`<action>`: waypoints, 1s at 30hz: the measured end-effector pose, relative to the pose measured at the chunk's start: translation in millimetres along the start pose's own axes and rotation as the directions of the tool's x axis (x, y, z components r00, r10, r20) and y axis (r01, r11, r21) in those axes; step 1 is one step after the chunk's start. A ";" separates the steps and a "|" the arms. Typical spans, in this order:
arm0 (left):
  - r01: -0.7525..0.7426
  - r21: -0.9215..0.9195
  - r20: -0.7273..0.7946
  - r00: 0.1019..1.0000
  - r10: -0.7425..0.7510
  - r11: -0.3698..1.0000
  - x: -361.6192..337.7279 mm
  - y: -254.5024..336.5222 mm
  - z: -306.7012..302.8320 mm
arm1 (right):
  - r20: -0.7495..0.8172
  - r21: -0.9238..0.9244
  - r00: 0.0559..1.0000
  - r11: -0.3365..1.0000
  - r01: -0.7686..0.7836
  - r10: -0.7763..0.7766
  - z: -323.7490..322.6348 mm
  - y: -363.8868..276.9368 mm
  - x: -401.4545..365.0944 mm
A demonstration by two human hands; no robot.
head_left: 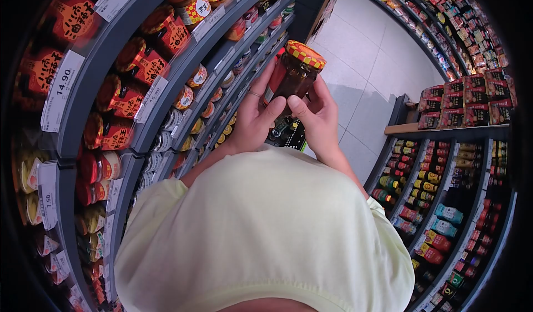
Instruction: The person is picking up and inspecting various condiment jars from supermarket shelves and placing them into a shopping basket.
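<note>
A glass jar of dark sauce (292,78) with a red-and-yellow checkered lid is held up in front of my chest, tilted slightly. My left hand (256,109) wraps its left side, with a ring on one finger. On the other side, my right hand (317,115) closes round the jar. Both thumbs press on the near face, low down. A strip of label shows at the jar's left edge; the rest of the label is turned away from me. Under my hands, partly hidden, is a dark object with a green edge (294,134).
Shelves of jars (183,26) with price tags (62,90) curve close along my left. At right stand shelves of bottles and pouches (438,184), with red packets (466,101) stacked on top. A tiled floor (355,51) runs between them, and more packaged goods (461,12) line the far side.
</note>
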State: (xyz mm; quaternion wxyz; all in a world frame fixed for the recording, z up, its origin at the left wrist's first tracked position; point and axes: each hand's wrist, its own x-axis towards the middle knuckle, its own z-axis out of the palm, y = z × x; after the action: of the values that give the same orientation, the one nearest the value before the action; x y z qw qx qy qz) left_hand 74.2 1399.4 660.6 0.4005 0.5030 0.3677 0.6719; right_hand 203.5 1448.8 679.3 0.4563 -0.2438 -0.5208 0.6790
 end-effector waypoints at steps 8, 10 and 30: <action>0.048 -0.029 -0.029 0.998 -0.049 0.998 2.4 -4.5 -1.1 | -0.015 0.016 0.999 0.999 -0.042 0.042 -1.0 -1.9 3.6; 0.059 -0.029 -0.022 0.998 -0.059 0.998 1.9 -4.6 -3.1 | -0.009 -0.002 0.999 0.999 -0.039 0.039 -3.0 -0.8 3.6; -0.391 0.887 0.195 0.798 0.570 0.245 1.5 5.0 -1.1 | 0.085 0.298 0.995 0.951 -0.078 0.055 -0.4 4.3 1.0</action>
State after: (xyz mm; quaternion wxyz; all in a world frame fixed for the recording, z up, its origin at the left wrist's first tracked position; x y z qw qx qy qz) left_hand 72.0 1398.7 665.4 -0.1905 0.6641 0.5259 0.4960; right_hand 201.8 1449.7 675.4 0.4452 -0.1631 -0.4195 0.7741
